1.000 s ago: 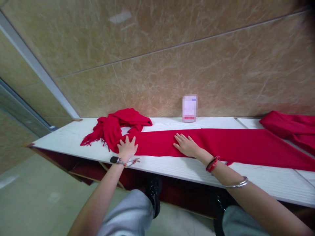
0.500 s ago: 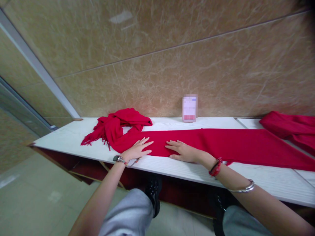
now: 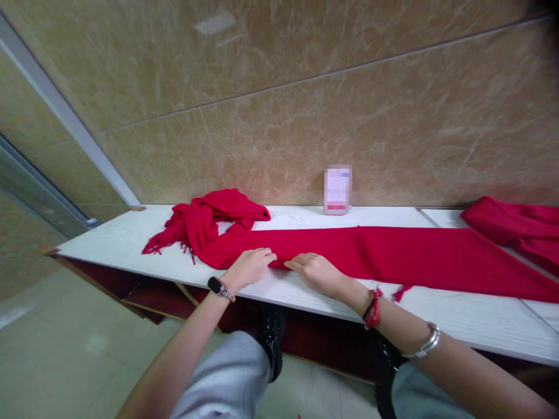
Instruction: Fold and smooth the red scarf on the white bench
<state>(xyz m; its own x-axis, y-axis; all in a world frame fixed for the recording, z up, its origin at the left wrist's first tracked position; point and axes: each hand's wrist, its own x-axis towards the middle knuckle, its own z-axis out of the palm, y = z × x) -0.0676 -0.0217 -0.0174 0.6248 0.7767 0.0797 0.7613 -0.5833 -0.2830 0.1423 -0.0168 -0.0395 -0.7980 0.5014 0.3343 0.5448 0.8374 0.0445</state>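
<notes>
A long red scarf [image 3: 406, 256] lies stretched across a white bench top [image 3: 279, 294]. At its left end it runs into a bunched heap with fringe [image 3: 187, 238]. My left hand [image 3: 251, 267], with a dark watch at the wrist, pinches the scarf's near edge. Close by on the right, my right hand [image 3: 317, 272] has its fingers closed on the same edge, with red and silver bracelets behind it. The cloth dips slightly between the two hands. Parts of the fingertips are hidden by the fabric and knuckles.
A phone-like upright panel [image 3: 336, 191], blurred, leans against the tan marbled wall [image 3: 271, 145]. More crumpled red cloth [image 3: 515, 224] lies at the far right. Under the bench top are dark red shelves [image 3: 161, 305], and my black shoe [image 3: 271, 343] stands before them.
Both hands have gone from lying flat on the scarf to gripping its near edge. They have drawn a little toward me and closer together.
</notes>
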